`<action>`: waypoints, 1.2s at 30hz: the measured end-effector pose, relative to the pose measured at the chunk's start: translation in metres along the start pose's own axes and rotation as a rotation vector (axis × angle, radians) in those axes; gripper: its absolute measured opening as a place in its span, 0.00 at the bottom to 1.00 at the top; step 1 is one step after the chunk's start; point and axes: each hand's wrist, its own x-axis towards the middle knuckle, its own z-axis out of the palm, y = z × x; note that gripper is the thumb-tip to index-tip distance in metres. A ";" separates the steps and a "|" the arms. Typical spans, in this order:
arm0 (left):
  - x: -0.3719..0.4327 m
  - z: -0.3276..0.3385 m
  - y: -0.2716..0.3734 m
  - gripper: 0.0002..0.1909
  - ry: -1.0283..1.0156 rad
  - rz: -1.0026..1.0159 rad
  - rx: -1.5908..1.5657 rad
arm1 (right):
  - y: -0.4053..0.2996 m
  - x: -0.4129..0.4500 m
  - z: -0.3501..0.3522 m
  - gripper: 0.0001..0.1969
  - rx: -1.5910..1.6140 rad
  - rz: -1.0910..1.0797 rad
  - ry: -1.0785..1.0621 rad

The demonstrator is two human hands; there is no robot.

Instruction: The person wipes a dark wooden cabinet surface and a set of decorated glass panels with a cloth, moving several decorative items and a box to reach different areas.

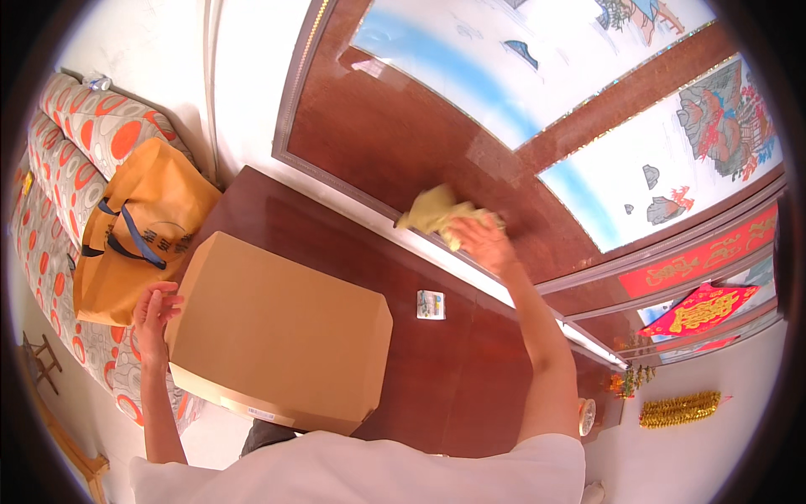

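Note:
A yellow cloth (434, 213) is pressed by my right hand (482, 242) against the lower part of a framed brown panel (378, 138) on the wall. Motion blurs the cloth and fingers slightly. My left hand (154, 313) hangs beside the left edge of a large cardboard box (283, 327), its fingers apart and holding nothing; whether it touches the box I cannot tell. The box lies on a dark red-brown glossy table (428, 372). A small white packet (431, 305) with printing rests on the tabletop, right of the box.
An orange bag (151, 214) with dark blue handles sits on a patterned sofa (88, 138) at the left. Landscape pictures (478, 75) adorn the panel. A round container (586, 417), a small plant (633, 380) and gold tinsel (680, 409) are on the right. A wooden stool (43, 362) stands far left.

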 end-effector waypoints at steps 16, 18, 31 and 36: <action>-0.004 -0.062 0.017 0.14 0.017 0.128 -0.176 | 0.472 0.257 -0.295 0.29 0.165 0.894 1.005; -0.007 -0.077 0.005 0.14 0.108 0.129 -0.171 | 0.464 0.281 -0.296 0.28 0.077 0.822 0.957; 0.008 -0.094 -0.013 0.15 0.097 0.046 -0.137 | 0.224 0.346 -0.237 0.10 -0.077 0.153 0.696; -0.010 -0.115 -0.017 0.15 0.114 0.014 -0.075 | 0.068 0.360 -0.188 0.14 0.119 -0.162 0.573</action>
